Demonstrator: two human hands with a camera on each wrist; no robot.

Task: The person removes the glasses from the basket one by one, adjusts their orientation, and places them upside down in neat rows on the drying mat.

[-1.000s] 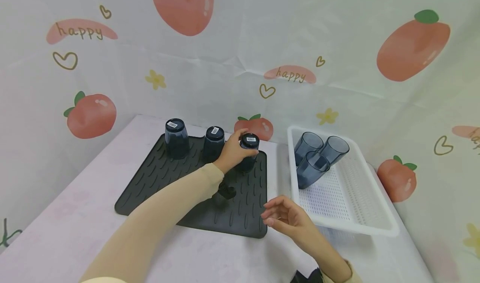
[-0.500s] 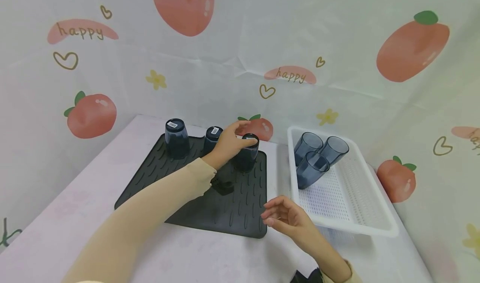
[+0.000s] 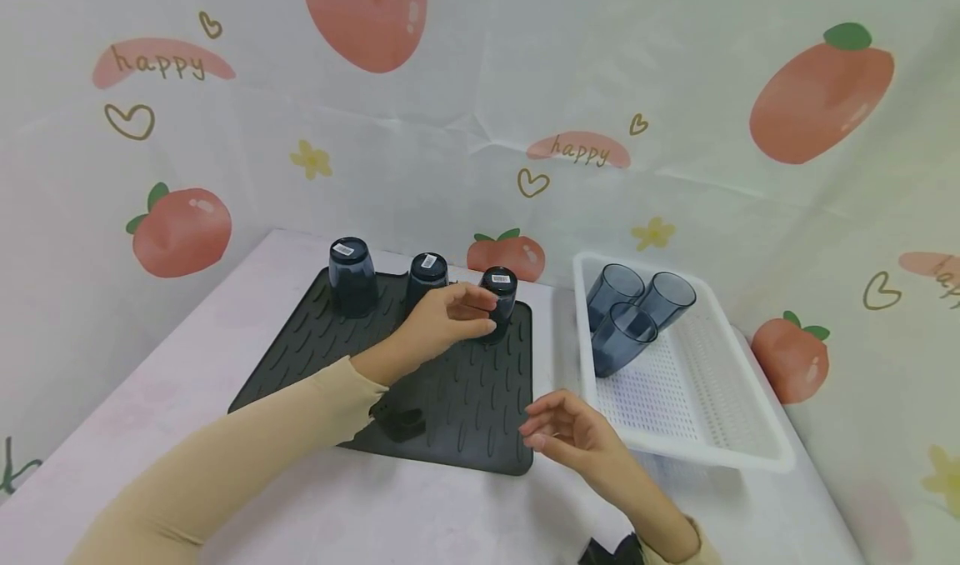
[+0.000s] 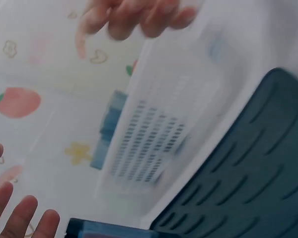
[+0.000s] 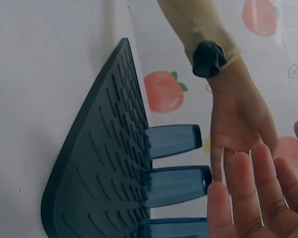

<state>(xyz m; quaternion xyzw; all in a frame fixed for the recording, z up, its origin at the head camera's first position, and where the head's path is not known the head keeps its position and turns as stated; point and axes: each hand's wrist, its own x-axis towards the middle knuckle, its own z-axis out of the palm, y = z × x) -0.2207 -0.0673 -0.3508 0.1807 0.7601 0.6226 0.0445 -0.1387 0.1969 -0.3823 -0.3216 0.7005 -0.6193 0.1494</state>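
Three dark blue glasses stand upside down in a row along the back of a black ridged mat point(image 3: 457, 415): a left glass point(image 3: 352, 286), a middle glass point(image 3: 427, 275) and a right glass point(image 3: 504, 298). My left hand point(image 3: 438, 323) hovers in front of the right glass, thumb and fingers apart and holding nothing; whether a fingertip touches the glass I cannot tell. It partly hides the middle and right glasses. Low beside the mat's right edge, my right hand point(image 3: 577, 436) hangs loosely curved with nothing in it. The right wrist view also shows the mat point(image 5: 99, 148) edge-on.
To the right is a white perforated basket point(image 3: 720, 432). Three more blue glasses lean mouth up at its left end, the front glass point(image 3: 621, 344) nearest me. A patterned cloth point(image 3: 450, 115) hangs behind the table. Dark camera mounts sit on both wrists.
My left hand has let go of the right glass and drawn back toward me and to the left. The glass stays standing on the mat. My right hand has barely moved.
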